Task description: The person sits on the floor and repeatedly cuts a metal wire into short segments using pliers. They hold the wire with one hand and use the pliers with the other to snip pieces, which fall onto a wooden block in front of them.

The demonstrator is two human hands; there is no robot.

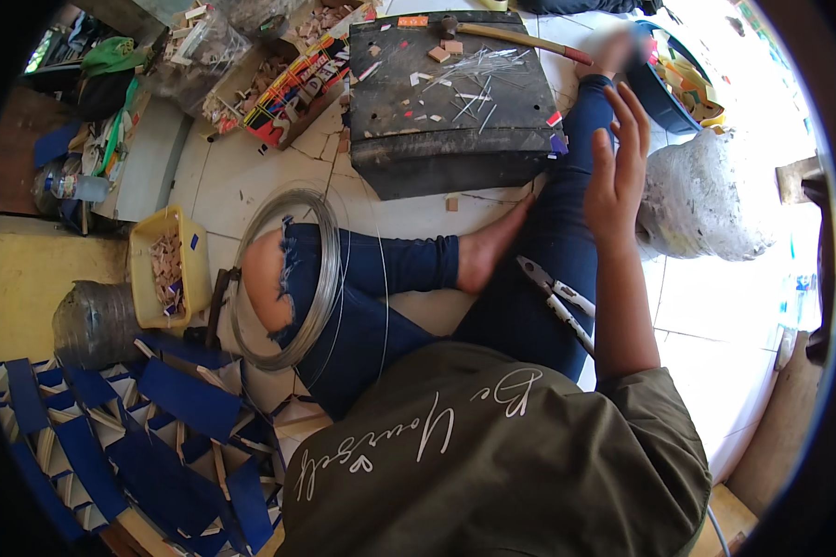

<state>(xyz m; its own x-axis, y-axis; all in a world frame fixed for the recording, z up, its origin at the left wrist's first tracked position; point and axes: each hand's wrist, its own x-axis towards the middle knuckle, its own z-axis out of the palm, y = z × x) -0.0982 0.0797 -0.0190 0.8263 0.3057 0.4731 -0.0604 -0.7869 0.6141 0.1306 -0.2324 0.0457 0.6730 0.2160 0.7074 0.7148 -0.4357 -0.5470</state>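
My right hand (616, 176) is raised above my right leg, fingers stretched out and somewhat apart, with nothing in it. Below it, a pair of pliers (557, 299) with pale wrapped handles lies on my thigh, partly behind my forearm. A coil of silvery wire (323, 306) hangs around my bent left knee, with loose strands springing off it. In front of me stands a dark block (446, 167), its top strewn with short cut wires (478, 70) and small wooden bits (438, 54). Across its far edge rests a hammer (520, 39). My left hand is out of sight.
Blue-covered pieces with pale wooden slats (190, 399) are heaped at the lower left. Beside them are a yellow basin of scraps (192, 269) and a printed box (297, 93). A dark blue tub (664, 102) and a plastic-wrapped bundle (711, 200) stand at the right.
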